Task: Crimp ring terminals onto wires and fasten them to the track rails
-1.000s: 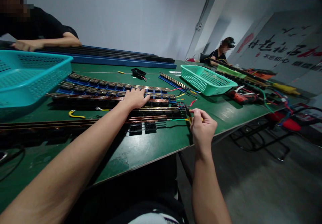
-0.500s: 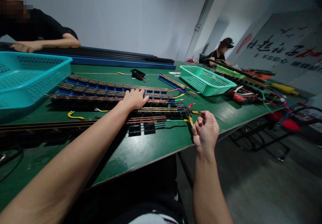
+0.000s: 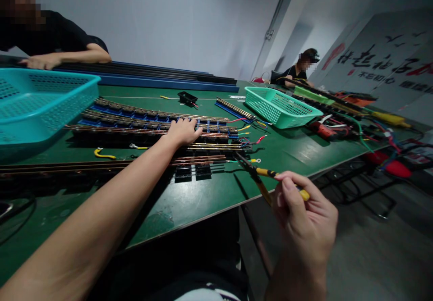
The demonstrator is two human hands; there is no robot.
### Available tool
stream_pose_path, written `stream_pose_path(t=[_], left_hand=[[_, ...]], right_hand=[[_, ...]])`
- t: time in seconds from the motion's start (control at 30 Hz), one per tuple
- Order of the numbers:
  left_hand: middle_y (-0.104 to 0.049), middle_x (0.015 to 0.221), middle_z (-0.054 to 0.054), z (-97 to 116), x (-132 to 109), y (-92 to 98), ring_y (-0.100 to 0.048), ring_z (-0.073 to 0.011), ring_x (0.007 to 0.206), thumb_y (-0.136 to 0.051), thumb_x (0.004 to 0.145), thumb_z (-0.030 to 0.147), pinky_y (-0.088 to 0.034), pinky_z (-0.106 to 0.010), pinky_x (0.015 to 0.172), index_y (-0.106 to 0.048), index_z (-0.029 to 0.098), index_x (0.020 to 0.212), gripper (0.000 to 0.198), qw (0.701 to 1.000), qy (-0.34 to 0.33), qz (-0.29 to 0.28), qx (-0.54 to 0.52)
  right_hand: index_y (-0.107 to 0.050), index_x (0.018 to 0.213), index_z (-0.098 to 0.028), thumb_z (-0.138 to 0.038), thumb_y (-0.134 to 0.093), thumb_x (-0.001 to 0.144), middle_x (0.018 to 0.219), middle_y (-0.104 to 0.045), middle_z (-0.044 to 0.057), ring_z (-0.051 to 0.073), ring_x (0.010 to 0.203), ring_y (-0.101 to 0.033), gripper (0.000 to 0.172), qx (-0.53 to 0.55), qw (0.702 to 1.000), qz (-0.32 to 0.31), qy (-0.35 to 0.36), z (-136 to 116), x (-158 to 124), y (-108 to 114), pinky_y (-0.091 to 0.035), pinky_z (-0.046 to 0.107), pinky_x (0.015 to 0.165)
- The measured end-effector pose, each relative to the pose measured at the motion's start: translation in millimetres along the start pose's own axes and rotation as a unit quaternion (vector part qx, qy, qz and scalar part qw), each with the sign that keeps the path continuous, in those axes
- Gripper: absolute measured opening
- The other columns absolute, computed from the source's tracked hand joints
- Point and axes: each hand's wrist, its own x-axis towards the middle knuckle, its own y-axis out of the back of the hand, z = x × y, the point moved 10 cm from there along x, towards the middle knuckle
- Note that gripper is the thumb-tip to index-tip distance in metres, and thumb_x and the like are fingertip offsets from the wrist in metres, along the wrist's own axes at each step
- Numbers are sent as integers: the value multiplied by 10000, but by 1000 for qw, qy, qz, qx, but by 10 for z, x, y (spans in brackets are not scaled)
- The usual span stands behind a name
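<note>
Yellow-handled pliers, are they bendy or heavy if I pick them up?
The pliers would probably feel stiff and rather heavy, as the dark head looks metal. The handles could swing, since they spread apart toward the right hand.

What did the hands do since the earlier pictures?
The right hand pulled the yellow-handled pliers back toward the person, uncovering the ring tip. It still holds them. The left hand stayed on the strips; the mint basket stayed put.
</note>
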Motion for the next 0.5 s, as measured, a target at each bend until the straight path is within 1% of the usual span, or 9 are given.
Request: stream_pose_path(t=[0.1, 0.17, 0.23, 0.3, 0.37, 0.43, 0.5], left_hand=[[-525, 1303, -177, -2, 4, 3, -475, -350, 1181, -220, 902, 536, -364, -500, 935, -491, 155, 1281, 602, 1000, -1, 6, 1], [-526, 1299, -183, 1, 7, 2, -476, -355, 1177, -223, 900, 535, -368, -504, 928, -497, 150, 1276, 604, 1000, -2, 7, 2], [-525, 1300, -189, 5, 9, 1, -478, -360, 1173, -229, 897, 540, -370, -505, 924, -498, 144, 1277, 611, 1000, -4, 6, 1], [-521, 1305, -190, 2, 8, 1, -477, -359, 1174, -233, 896, 544, -368, -501, 926, -494, 144, 1283, 615, 1000, -2, 5, -2], [-519, 1310, -183, -2, 5, 4, -473, -351, 1182, -231, 897, 547, -363, -496, 935, -489, 150, 1289, 615, 1000, 1, 6, -4], [-517, 1315, -177, -1, 0, 5, -468, -345, 1191, -231, 899, 548, -359, -491, 941, -484, 154, 1295, 613, 1000, 1, 4, -4], [-515, 1317, -177, 3, -4, 6, -467, -344, 1192, -234, 898, 550, -360, -490, 941, -479, 154, 1300, 615, 1000, 0, 2, -3]], right_hand=[[-663, 855, -174, -325, -657, 774, 492, -405, -55, 47, 395, -320, 172, 9, 998, -27, -48, 128, -81, -57, -213, 176, 357], [-662, 868, -180, -331, -658, 774, 486, -411, -60, 46, 390, -318, 178, 4, 998, -22, -57, 204, -82, -70, -218, 173, 355], [-667, 858, -177, -335, -655, 774, 487, -434, -59, 47, 391, -331, 179, -15, 999, -16, -48, 253, -64, -88, -240, 174, 358], [-676, 808, -168, -332, -640, 783, 504, -490, -41, 58, 408, -390, 170, -54, 998, -20, -19, 253, -51, -125, -301, 185, 383], [-678, 738, -167, -306, -621, 796, 546, -564, -15, 86, 465, -490, 160, -108, 993, -43, 28, 196, -62, -196, -383, 203, 446], [-674, 693, -178, -256, -620, 792, 594, -621, -5, 108, 528, -563, 137, -162, 977, -106, 93, 99, -117, -351, -434, 216, 514], [-665, 678, -189, -203, -636, 770, 607, -640, -16, 102, 526, -578, 97, -208, 946, -187, 162, -1, -218, -545, -439, 211, 529]])
